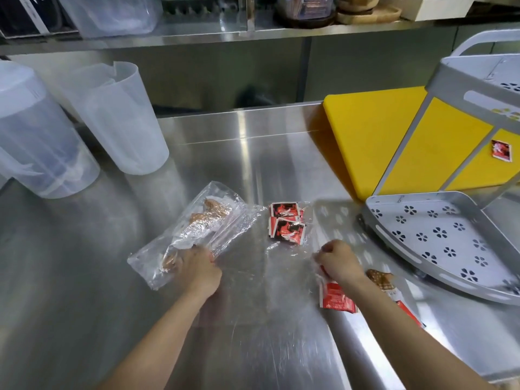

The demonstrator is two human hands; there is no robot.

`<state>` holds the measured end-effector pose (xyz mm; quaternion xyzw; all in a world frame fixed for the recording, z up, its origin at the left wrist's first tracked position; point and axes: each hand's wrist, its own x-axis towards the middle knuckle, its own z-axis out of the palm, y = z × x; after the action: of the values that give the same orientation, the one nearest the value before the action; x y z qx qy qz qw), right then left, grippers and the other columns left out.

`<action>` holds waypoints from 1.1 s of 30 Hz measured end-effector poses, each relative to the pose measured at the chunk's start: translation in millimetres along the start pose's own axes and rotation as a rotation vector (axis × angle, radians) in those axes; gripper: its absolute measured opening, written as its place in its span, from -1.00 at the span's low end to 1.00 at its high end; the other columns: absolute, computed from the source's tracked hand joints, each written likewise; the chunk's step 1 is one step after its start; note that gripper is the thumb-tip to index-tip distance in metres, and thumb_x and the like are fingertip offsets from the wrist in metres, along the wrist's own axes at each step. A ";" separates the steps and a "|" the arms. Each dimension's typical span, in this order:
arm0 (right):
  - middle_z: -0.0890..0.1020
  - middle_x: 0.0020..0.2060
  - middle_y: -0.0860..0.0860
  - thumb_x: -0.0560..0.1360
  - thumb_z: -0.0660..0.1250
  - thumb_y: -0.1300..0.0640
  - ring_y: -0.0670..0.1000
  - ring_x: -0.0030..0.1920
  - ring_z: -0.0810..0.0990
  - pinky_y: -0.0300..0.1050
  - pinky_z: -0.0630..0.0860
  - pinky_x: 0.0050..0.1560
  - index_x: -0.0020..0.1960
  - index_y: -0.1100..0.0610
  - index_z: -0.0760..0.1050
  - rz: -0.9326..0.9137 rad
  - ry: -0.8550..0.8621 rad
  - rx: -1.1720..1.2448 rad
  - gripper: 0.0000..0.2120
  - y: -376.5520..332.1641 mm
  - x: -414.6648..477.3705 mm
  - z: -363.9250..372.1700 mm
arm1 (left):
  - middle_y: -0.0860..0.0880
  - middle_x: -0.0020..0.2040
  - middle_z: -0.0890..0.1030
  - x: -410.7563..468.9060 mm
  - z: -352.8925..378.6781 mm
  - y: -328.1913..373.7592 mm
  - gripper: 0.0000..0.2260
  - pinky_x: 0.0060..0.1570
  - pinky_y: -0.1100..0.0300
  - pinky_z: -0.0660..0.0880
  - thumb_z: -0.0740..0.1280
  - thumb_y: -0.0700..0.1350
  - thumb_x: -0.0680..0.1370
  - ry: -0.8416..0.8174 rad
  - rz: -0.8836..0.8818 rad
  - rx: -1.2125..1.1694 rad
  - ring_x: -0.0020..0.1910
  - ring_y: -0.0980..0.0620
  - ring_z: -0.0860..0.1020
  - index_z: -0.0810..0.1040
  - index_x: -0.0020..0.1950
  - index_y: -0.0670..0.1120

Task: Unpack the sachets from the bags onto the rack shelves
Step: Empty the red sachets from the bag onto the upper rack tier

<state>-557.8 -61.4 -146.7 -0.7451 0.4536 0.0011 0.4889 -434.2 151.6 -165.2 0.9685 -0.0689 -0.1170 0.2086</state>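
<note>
A clear plastic bag [253,266] lies flat across the steel counter, with several red-and-black sachets [285,222] inside near its far end. My left hand [198,267] grips the bag's near left edge, and my right hand [339,263] grips its near right edge. A second clear bag [194,229] with brown sachets lies to the left, partly under my left hand. Red sachets [336,298] and a brown one [380,277] lie under my right forearm. The grey rack's lower shelf [439,240] stands to the right.
A yellow cutting board [374,136] lies under the rack, with one red sachet [501,149] on it. The rack's upper shelf [484,77] is at the right edge. Two translucent pitchers [121,119] [36,142] stand at the left. A steel shelf [197,35] runs along the back.
</note>
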 end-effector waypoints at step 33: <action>0.48 -0.45 0.25 0.41 0.08 0.43 0.14 -0.51 0.47 -0.01 0.47 -0.43 -0.32 0.33 0.42 0.138 -0.037 0.558 -0.80 10.1 -4.5 0.7 | 0.09 0.52 0.11 -8.9 35.7 -32.4 -0.28 0.44 0.15 -0.17 -0.33 0.34 0.44 0.023 0.465 0.292 0.51 0.12 0.00 0.09 0.49 0.05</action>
<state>-567.0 -59.0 -152.4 -0.5489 0.4771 -0.0770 0.6820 -449.2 168.6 -208.6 0.9477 -0.3034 -0.0438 0.0886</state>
